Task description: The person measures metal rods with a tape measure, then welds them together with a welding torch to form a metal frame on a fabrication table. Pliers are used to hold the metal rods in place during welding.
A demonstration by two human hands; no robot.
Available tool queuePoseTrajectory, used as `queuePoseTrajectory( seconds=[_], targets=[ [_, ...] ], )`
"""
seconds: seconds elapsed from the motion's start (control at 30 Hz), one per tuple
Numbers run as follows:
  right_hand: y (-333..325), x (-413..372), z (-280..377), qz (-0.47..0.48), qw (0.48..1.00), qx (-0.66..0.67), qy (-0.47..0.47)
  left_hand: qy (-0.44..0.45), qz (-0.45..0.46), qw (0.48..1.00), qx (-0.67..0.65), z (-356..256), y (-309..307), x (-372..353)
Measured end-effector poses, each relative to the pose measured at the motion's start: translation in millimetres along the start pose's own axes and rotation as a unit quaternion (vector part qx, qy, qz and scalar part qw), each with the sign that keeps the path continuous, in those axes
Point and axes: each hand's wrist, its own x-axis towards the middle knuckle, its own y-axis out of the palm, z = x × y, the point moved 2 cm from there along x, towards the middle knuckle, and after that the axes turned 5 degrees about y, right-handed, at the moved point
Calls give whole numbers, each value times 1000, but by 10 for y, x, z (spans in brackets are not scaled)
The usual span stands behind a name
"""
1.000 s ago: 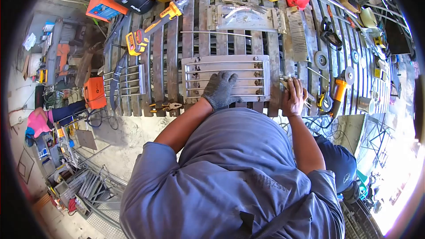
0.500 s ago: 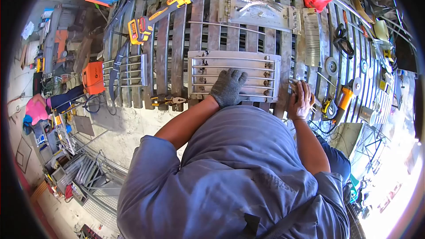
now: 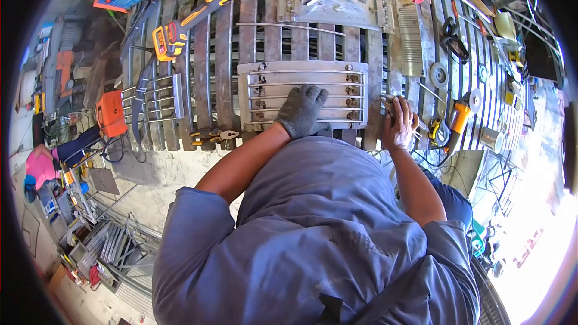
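- One slatted bench (image 3: 224, 93) spans the view, its long, worn strips set side by side with narrow gaps; the surface looks stained and scuffed.
- One barred panel (image 3: 277, 91) lies flat on the bench, in front of the torso and beneath the left hand (image 3: 300, 114); the panel is a dull grey metal rectangle, crossed lengthwise by slim, straight, shiny bars, with dark, rough marks near the bar ends.
- One flat metal plate (image 3: 343, 12) lies beyond the panel, thin strips heaped on it; a ribbed metal strip (image 3: 410, 42) lies beside it, to the right.
- One smaller barred frame (image 3: 177, 97) lies left of the panel, with a dark strap across its bars.
- Two power tools: a yellow-and-black cordless grinder (image 3: 201, 12) beyond the frame; a yellow corded grinder (image 3: 462, 117) with a round disc, to the right.
- Two hands: the left, in a grey, fabric-like glove, rests on the panel's bars, fingers extended and close together, thumb apart; the right hand (image 3: 398, 127), bare, is at the near bench edge, right of the panel and apart from it, fingers slightly bent beside thin pieces (image 3: 386, 101); whether it grips them cannot be told.
- One pair of pliers (image 3: 229, 135) lies left of the panel, near the bench edge.
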Motion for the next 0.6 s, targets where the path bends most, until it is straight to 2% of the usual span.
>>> queuePoseTrajectory(
  seconds=[0.1, 0.33, 0.37, 0.6],
  targets=[
    [6, -13, -23, -10, 1000, -4, -7, 0, -8, 1000, 1, 9, -46, -16],
    [-5, -1, -12, -13, 1000, 2, 4, -57, 40, 997, 46, -131, -221, -8],
    [-5, -11, -21, -14, 1000, 5, 4, -48, 14, 998, 36, -113, -173, -19],
    [-75, 15, 6, -22, 999, 30, 4, -22, -7, 999, 28, -77, -155, -32]
  ],
)
